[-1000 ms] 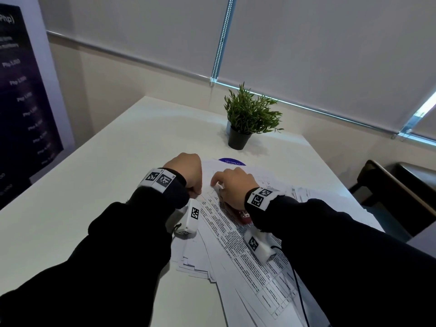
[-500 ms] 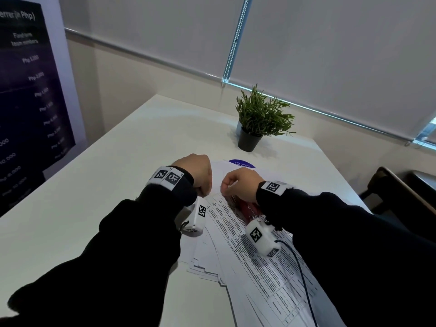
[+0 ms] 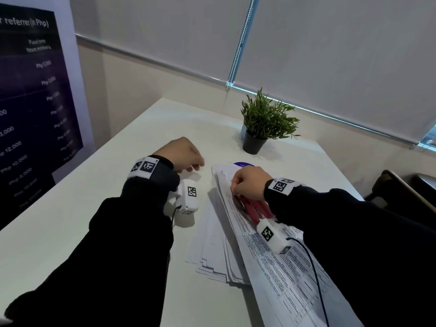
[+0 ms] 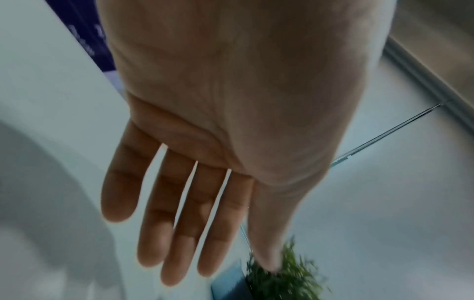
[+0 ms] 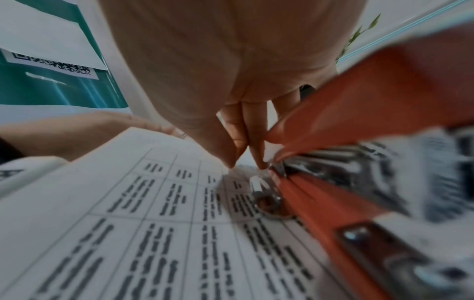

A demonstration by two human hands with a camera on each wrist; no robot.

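Note:
A red stapler lies on a fanned stack of printed papers on the white table. My right hand is curled over the stapler's front end. In the right wrist view the stapler gapes open, and the hand's thumb and fingertips pinch together at its mouth, on the top sheet. What they pinch is too small to tell. My left hand hovers over bare table left of the papers. In the left wrist view its fingers are straight and empty.
A small potted plant stands at the far side of the table, with a purple disc peeking out behind the papers. A dark poster stands at the left. A chair sits past the table's right edge.
My left hand has come off the papers, moved left and opened. My right hand stays on the stapler, whose top has lifted.

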